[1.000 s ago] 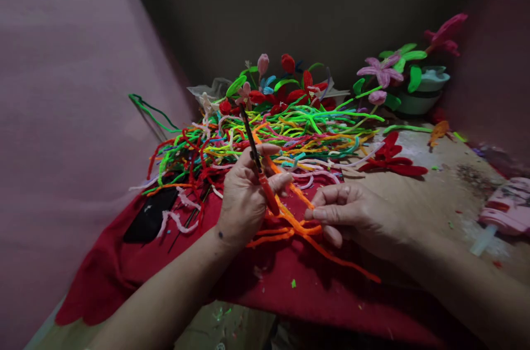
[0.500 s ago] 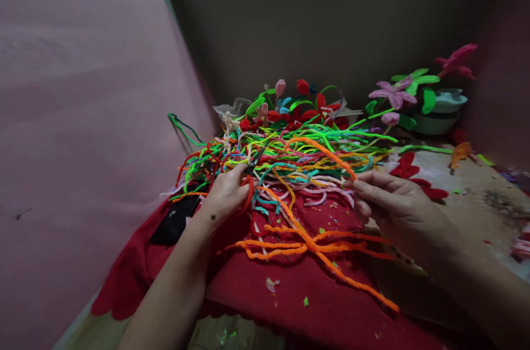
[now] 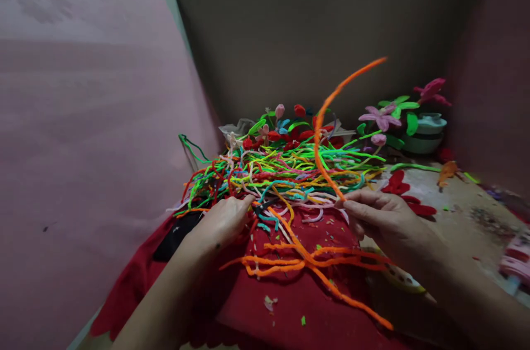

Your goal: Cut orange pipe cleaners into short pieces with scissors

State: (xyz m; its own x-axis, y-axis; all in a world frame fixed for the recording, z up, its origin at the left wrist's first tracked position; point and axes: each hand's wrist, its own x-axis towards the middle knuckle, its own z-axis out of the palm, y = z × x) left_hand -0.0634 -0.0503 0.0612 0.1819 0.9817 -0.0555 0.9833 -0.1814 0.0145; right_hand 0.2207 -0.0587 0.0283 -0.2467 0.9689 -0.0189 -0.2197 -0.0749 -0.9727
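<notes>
My right hand pinches one end of an orange pipe cleaner, which arcs up in front of the back wall. My left hand lies at the near edge of a big tangled pile of many-coloured pipe cleaners. Its fingers are curled on a pair of scissors, whose dark blades stick out toward the right. Several loose orange pipe cleaners lie crossed on the red cloth between my hands.
Finished pipe-cleaner flowers stand behind the pile, and a pale pot with pink flowers stands at the back right. A red flower shape lies on the table. A pink glue gun is at the right edge. A pink wall closes the left.
My right hand has pulled one orange pipe cleaner out of the pile and raised it upright. My left hand has lowered the scissors from upright down to the pile's edge.
</notes>
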